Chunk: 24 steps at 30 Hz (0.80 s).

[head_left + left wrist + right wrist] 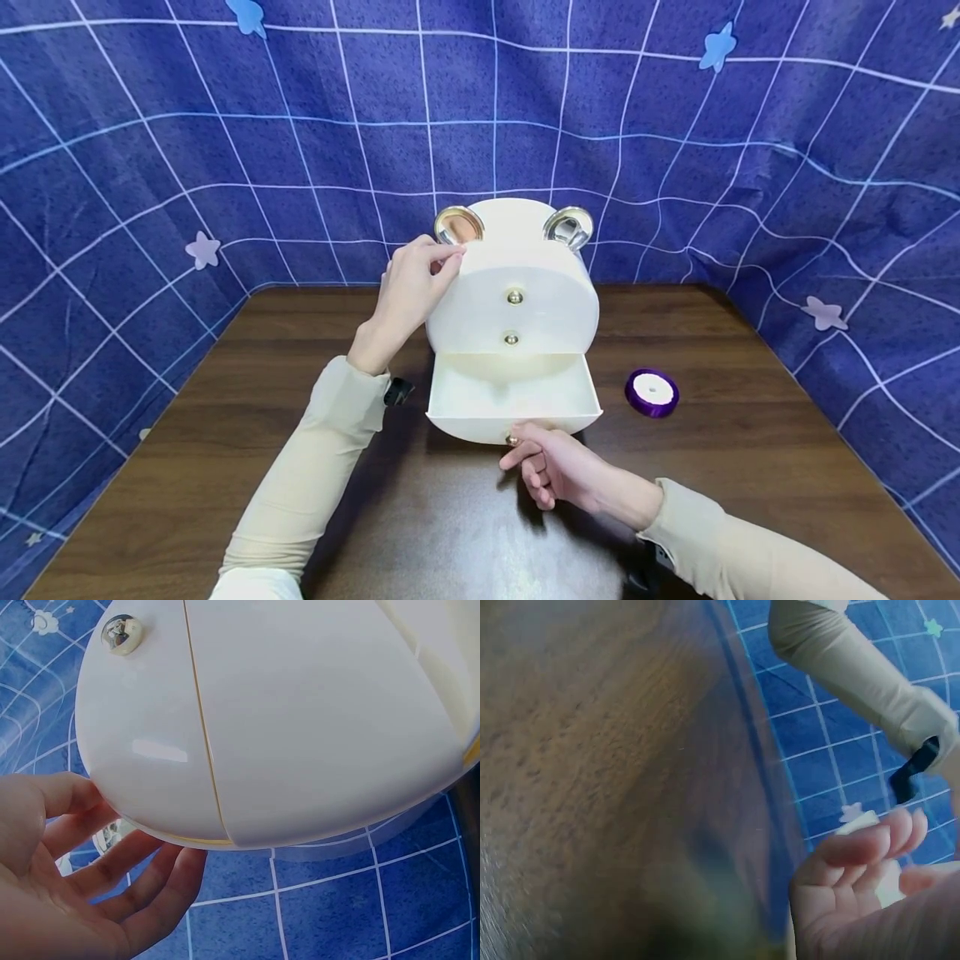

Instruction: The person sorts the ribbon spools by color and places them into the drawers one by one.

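A white rounded drawer box (517,312) with gold knobs and two shiny ear-shaped parts stands on the table. Its bottom drawer (506,392) is pulled out, and the inside looks bare. My left hand (412,283) rests on the box's upper left side, below the left ear; in the left wrist view its extended fingertips touch the curved side edge. At the drawer front, my right hand (566,467) pinches the low gold knob (512,439) between thumb and index finger, the other fingers loosely bent. The right wrist view shows that hand (847,892) at lower right, its knob grip hidden.
A purple ribbon spool (652,392) with a white centre lies to the right of the drawer. The brown wooden table (705,467) reaches back to a blue gridded cloth (375,150) that hangs behind and at both sides.
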Each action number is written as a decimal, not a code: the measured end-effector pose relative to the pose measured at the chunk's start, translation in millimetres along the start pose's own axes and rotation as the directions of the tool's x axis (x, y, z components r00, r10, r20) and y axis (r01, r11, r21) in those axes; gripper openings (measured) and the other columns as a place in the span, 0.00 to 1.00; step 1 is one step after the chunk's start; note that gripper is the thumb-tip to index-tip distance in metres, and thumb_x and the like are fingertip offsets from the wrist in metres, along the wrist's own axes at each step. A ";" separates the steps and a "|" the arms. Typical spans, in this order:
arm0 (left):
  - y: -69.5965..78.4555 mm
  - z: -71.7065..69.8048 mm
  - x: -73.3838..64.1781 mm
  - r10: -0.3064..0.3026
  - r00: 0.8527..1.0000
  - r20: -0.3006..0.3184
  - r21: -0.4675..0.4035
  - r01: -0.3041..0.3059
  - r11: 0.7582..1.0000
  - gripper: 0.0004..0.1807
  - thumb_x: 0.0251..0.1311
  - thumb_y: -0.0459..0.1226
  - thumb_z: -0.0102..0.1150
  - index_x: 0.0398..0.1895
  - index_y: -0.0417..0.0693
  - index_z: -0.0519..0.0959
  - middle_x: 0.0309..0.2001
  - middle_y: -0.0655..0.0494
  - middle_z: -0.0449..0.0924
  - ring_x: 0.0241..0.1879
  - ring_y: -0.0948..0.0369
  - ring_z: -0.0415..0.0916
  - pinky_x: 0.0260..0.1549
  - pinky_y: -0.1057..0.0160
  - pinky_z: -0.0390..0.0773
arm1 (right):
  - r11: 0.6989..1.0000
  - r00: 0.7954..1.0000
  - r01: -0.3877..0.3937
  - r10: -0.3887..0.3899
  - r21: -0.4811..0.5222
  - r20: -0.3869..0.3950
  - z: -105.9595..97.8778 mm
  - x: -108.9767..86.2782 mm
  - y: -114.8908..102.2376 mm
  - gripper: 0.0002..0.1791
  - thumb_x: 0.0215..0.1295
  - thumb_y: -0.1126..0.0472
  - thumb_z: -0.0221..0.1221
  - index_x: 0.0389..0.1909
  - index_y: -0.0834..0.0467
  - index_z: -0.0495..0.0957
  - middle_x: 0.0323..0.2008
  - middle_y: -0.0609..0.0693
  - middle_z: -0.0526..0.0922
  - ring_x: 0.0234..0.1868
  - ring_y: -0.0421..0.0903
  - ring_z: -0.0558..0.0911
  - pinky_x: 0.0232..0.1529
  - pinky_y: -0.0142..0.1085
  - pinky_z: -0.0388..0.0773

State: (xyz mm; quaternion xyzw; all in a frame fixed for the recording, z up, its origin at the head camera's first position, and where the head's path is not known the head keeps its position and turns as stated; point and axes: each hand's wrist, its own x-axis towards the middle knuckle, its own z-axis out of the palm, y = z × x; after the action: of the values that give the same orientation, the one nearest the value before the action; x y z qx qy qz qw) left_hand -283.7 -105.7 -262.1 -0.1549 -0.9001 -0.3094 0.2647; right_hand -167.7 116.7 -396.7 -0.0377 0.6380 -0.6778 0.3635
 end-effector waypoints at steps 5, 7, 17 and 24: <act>0.8 0.3 -1.3 0.004 1.000 -0.011 -0.007 -0.004 1.000 0.14 0.64 0.44 0.55 0.47 0.54 0.86 0.34 0.52 0.80 0.29 0.56 0.71 0.22 0.60 0.66 | 0.982 0.976 0.184 -0.178 -0.043 0.130 -11.5 -24.2 -19.8 0.20 0.71 0.50 0.48 0.42 0.62 0.79 0.15 0.41 0.77 0.14 0.36 0.74 0.19 0.29 0.72; 0.6 0.9 -1.0 0.007 1.000 -0.019 -0.009 -0.007 1.000 0.14 0.64 0.44 0.55 0.47 0.54 0.86 0.34 0.52 0.80 0.29 0.56 0.71 0.21 0.60 0.66 | 0.949 0.941 0.311 -0.299 -0.058 0.158 -21.3 -34.2 -31.1 0.17 0.73 0.54 0.46 0.44 0.61 0.79 0.18 0.42 0.79 0.17 0.36 0.76 0.21 0.28 0.73; 0.0 0.6 -0.1 0.010 1.000 -0.024 -0.003 -0.010 1.000 0.14 0.64 0.44 0.55 0.46 0.53 0.86 0.34 0.52 0.80 0.28 0.56 0.71 0.21 0.61 0.66 | 0.751 0.713 0.593 -0.657 -0.290 -0.245 -103.2 -43.3 -67.5 0.13 0.73 0.59 0.49 0.41 0.62 0.80 0.22 0.50 0.81 0.22 0.39 0.79 0.23 0.29 0.77; 1.7 -0.9 -0.3 0.003 1.000 -0.011 -0.001 -0.003 1.000 0.14 0.64 0.43 0.55 0.46 0.53 0.86 0.34 0.52 0.80 0.29 0.56 0.72 0.21 0.61 0.66 | 0.359 0.617 -0.098 -0.710 -0.928 -0.340 -159.1 -27.2 -50.1 0.28 0.61 0.46 0.61 0.53 0.63 0.76 0.47 0.67 0.80 0.47 0.63 0.77 0.45 0.51 0.74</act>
State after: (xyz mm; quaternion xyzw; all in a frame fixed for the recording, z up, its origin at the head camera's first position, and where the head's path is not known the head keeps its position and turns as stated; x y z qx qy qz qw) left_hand -282.3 -105.0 -260.9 -0.1550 -0.8981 -0.3105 0.2701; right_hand -252.0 260.7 -369.9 -0.0921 0.9535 -0.2496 -0.1417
